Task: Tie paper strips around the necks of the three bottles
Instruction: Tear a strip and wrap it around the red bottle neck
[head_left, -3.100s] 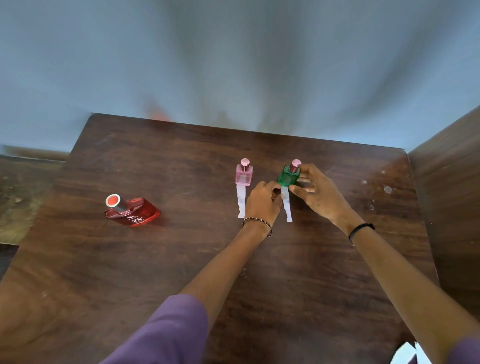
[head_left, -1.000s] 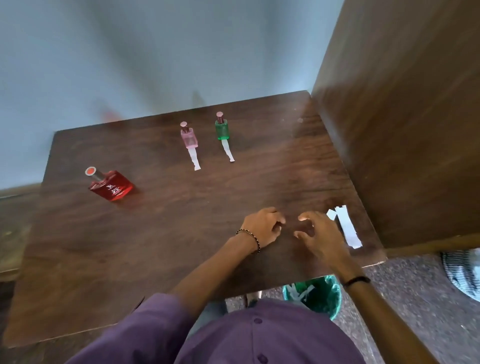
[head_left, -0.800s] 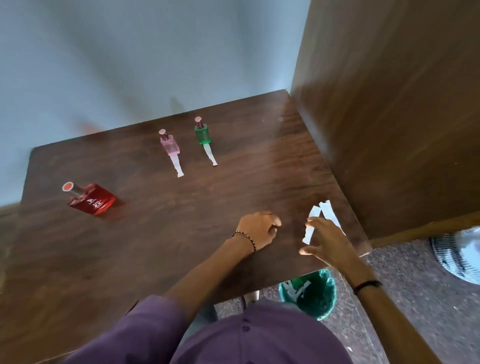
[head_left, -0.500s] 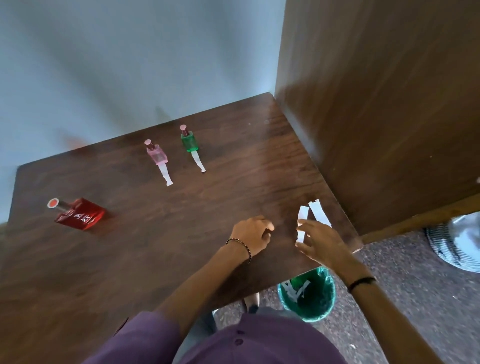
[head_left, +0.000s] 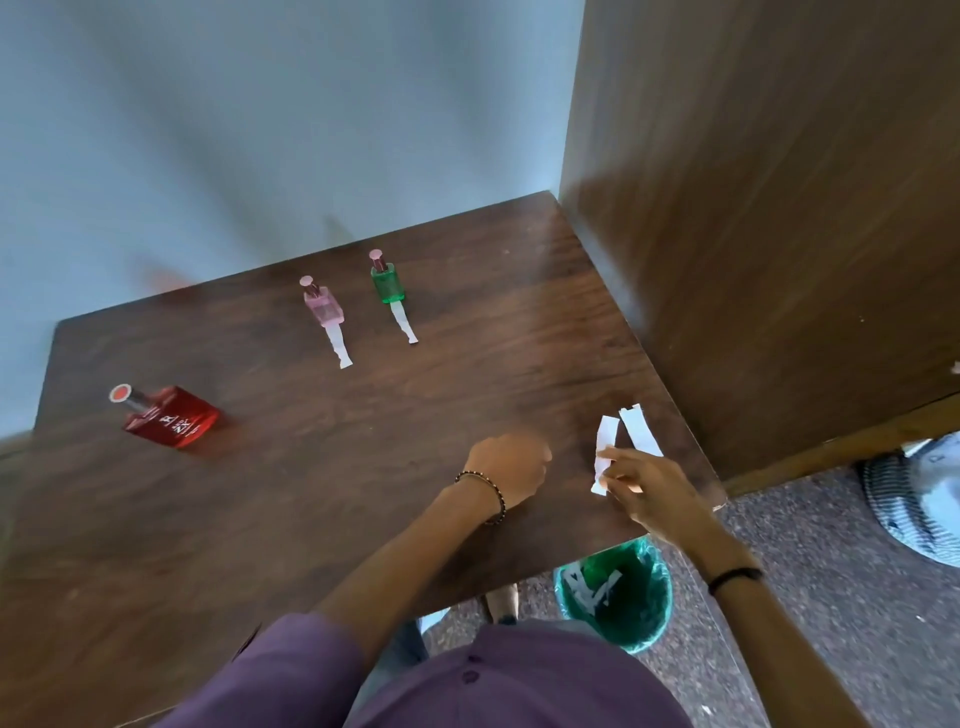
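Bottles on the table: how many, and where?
3. Red bottle near the left edge. Pink bottle and green bottle side by side toward the back, a white paper strip trailing from each. None seems hidden.

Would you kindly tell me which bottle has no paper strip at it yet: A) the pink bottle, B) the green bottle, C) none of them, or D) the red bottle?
D: the red bottle has no strip, while white strips trail from the pink bottle and green bottle; the right hand is picking up another paper strip.
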